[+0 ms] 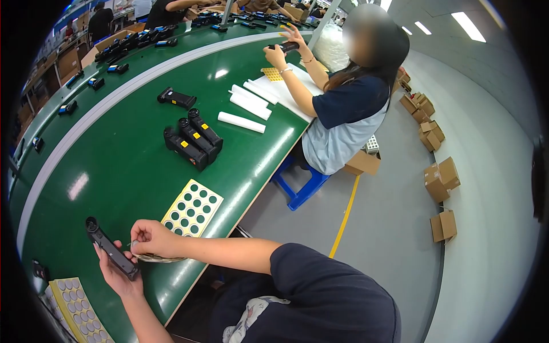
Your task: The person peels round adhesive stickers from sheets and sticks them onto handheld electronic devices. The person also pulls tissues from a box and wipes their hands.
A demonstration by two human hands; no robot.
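My left hand [121, 275] is wrapped around a long black device housing [111, 248] with a round end, held tilted over the green table. Close beside it, my right hand [153, 239] is closed in a pinch, its fingertips pointing at the housing. What the pinch holds is too small to make out. A thin curved strip [160, 259] shows just under the right hand. Past that hand lies a yellow-edged sheet [193, 209] with rows of round cutouts. At the lower left is a stack of sheets with grey round stickers [78, 306].
Several black housings [193, 139] with yellow labels lie on the green table [108, 166], near white rolls [241, 122]. A co-worker [349, 108] sits on a blue stool [303, 186], holding a black device. Beyond a pale rail [74, 114] lie more devices. Cardboard boxes [441, 180] line the wall.
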